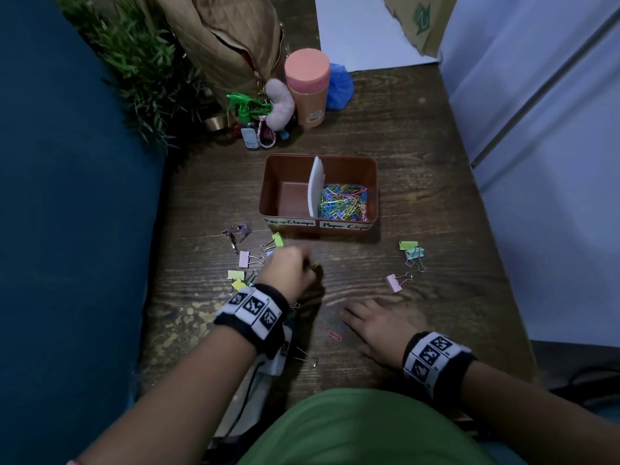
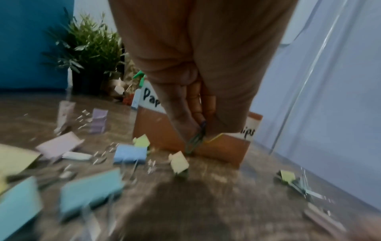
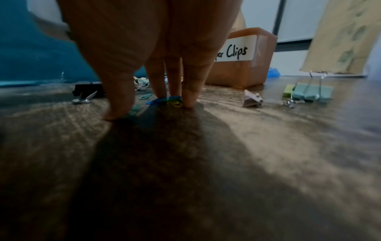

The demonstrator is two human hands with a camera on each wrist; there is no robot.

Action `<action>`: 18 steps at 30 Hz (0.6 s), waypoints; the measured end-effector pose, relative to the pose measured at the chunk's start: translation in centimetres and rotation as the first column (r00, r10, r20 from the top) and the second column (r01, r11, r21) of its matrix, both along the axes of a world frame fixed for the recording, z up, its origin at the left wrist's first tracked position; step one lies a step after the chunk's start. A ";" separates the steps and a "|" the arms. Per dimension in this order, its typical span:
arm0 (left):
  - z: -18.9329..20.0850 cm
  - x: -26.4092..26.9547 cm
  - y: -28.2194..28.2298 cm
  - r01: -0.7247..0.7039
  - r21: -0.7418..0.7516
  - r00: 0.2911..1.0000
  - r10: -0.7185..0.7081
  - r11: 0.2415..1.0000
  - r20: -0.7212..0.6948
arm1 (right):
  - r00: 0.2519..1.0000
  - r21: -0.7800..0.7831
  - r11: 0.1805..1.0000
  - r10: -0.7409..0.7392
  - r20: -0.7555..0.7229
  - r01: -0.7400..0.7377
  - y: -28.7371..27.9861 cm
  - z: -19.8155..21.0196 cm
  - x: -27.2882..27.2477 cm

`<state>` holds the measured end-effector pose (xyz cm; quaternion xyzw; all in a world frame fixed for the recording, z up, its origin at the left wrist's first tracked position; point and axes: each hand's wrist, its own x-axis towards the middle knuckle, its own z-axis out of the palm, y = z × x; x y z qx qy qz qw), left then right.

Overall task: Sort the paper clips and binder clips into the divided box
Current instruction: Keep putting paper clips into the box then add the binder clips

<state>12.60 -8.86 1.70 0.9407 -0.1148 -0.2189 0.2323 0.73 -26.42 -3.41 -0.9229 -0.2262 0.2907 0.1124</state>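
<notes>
The brown divided box (image 1: 278,169) stands mid-table; its right compartment holds a heap of coloured paper clips (image 1: 344,203), and its left compartment has nothing in it. My left hand (image 1: 302,268) hovers in front of the box. In the left wrist view its fingertips (image 2: 185,128) pinch several paper clips (image 2: 195,141). My right hand (image 1: 355,327) lies on the table with straight fingers (image 3: 189,91), the tips pressing on blue and yellow paper clips (image 3: 167,101). A pink paper clip (image 1: 334,335) lies beside it. Binder clips lie scattered at left (image 1: 250,260) and right (image 1: 412,251).
A peach tumbler (image 1: 307,87), a green spray bottle (image 1: 246,107), keychains, a tan bag (image 1: 228,35) and a plant (image 1: 141,72) crowd the table's far left. A teal panel runs along the left edge, a pale wall along the right.
</notes>
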 end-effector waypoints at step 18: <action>4.9 9.5 -6.7 0.163 -0.047 0.960 -0.147 0.986 0.238 | 0.946 -0.033 0.949 -0.314 -0.079 0.312 1.8 1.7 0.8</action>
